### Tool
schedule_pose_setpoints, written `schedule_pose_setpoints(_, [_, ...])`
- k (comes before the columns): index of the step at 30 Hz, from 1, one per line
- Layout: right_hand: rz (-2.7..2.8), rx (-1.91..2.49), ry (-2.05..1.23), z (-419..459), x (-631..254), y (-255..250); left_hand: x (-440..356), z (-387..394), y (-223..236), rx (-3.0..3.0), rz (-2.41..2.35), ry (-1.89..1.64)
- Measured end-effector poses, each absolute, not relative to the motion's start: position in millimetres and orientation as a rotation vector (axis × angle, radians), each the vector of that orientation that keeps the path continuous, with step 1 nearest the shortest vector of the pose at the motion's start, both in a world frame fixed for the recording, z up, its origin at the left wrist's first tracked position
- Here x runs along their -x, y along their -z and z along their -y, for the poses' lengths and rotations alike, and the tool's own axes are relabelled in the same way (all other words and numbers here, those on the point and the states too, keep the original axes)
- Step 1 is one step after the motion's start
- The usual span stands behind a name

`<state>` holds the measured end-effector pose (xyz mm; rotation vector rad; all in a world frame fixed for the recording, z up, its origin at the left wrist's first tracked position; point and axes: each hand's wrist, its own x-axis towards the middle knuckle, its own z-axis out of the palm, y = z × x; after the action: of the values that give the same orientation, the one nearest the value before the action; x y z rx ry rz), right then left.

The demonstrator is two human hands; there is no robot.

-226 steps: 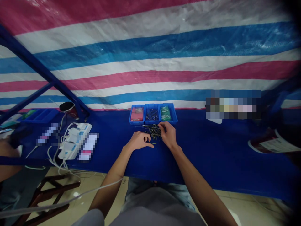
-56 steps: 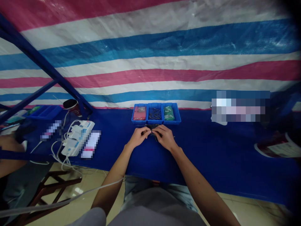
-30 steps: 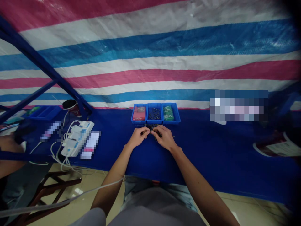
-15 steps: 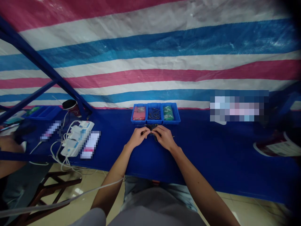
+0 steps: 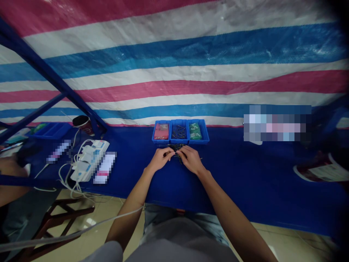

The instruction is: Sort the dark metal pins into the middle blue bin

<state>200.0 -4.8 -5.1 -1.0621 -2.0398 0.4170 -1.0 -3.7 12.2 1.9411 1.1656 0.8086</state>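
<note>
My left hand (image 5: 158, 159) and my right hand (image 5: 192, 160) meet over a small heap of thin, dark screw-like pieces (image 5: 176, 146) on the blue table. Thumb and fingers of each hand are pinched together, the tips of both almost touching. Whatever lies between them is too small to make out. Just beyond the heap stand three blue bins in a row. A pink packet (image 5: 161, 132) lies in the left bin (image 5: 160, 142), similar dark pieces fill part of the middle bin (image 5: 179, 141), and the right bin (image 5: 199, 142) holds a green packet with pale parts (image 5: 195, 131).
To the left lie a white power strip (image 5: 88, 162) with tangled cables and a blurred-out phone-like object (image 5: 105, 167). A dark cup (image 5: 82, 124) stands behind them. Another person's arm (image 5: 12, 173) shows at far left. A red-and-white container (image 5: 321, 169) is at right.
My right fingertips have drawn slightly back from the left ones. The arms, bins and heap look the same.
</note>
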Motion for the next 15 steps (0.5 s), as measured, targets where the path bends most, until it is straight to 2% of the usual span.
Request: schedule_pose_setpoints(15, [1.954, 0.99, -0.479, 6.0, -200.1, 5.7, 2.1, 3.5, -11.8, -1.917, -1.169, -0.84])
